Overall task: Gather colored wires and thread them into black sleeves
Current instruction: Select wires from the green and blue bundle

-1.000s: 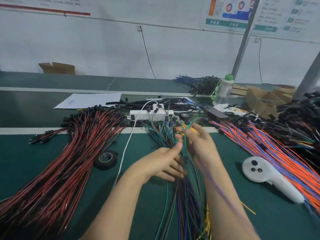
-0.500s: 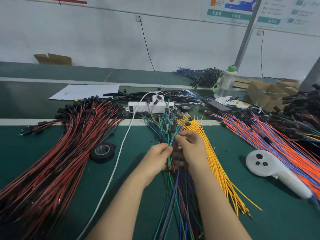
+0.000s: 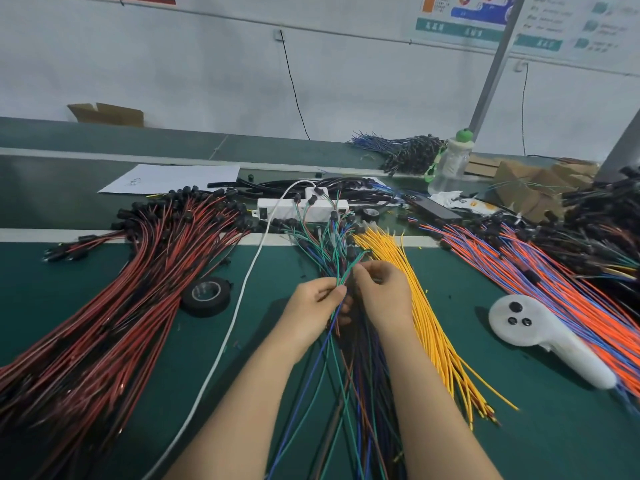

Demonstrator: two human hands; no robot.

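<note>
A mixed bundle of green, blue and brown wires (image 3: pixel 341 368) runs down the middle of the green table toward me. My left hand (image 3: pixel 317 301) pinches a few green and blue wires of that bundle between thumb and fingers. My right hand (image 3: pixel 382 294) is just to its right, fingers curled around the same wires near their upper ends. Yellow wires (image 3: pixel 429 317) lie fanned out right of my right hand. Black sleeves (image 3: pixel 322 184) lie in a loose pile behind the white power strip (image 3: pixel 277 206).
A large bundle of red and black wires (image 3: pixel 114 306) covers the left side. A roll of black tape (image 3: pixel 206 296) sits beside it. Orange and blue wires (image 3: pixel 554 282) and a white controller (image 3: pixel 540 337) lie at the right. A water bottle (image 3: pixel 452 164) and cardboard boxes (image 3: pixel 530 185) stand behind.
A second ago my hands were raised over the bundle with the yellow wires in hand. The yellow wires now lie on the table, and both hands are lower, on the green and blue wires.
</note>
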